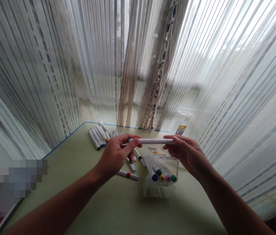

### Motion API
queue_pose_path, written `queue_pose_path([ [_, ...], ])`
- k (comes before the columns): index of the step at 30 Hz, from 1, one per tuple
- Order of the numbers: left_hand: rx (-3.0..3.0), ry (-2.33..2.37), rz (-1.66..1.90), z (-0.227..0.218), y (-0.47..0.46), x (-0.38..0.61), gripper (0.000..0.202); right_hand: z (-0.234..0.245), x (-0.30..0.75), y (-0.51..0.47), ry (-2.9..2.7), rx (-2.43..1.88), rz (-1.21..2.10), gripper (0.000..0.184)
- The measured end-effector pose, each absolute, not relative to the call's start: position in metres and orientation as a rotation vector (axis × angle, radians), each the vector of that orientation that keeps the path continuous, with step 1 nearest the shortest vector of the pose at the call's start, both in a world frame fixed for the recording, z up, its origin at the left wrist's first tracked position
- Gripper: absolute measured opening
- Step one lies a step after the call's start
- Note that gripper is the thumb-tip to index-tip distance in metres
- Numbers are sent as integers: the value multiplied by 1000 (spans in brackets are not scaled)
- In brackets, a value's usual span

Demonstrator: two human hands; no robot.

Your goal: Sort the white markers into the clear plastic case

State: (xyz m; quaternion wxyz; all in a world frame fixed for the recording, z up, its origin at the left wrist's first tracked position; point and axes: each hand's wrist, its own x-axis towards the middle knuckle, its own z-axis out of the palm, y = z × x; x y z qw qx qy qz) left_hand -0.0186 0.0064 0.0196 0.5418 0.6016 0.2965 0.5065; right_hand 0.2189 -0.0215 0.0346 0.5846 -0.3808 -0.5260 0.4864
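A white marker pen (pixel 154 141) is held level between my two hands, above the table. My left hand (pixel 118 150) pinches its left end, where a bit of teal shows. The right end sits between the thumb and fingers of my right hand (pixel 188 150). Below it a clear plastic case (pixel 161 192) stands on the table, holding several markers (pixel 161 178) with blue, yellow, pink and green ends facing me. Loose white markers lie behind and beside my left hand, one with a red band (pixel 128 175) nearest to me. My left hand partly covers this pile.
The light green table (pixel 66 189) has a blue edge at the back. Several markers (pixel 97 137) lie side by side at the back left. A clear box part with a yellow label (pixel 181 130) stands behind my right hand. Sheer striped curtains (pixel 98 65) hang around the table.
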Motion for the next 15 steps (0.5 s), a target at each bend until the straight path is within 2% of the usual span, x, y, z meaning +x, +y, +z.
queue_pose_path([
  [8,1526,750,1121,18,4,-18,32,27,221,-20,-1312,-936,1026,24],
  [15,1602,778,1085,20,1,-20,28,26,222,-21,-1307,-974,1009,27],
])
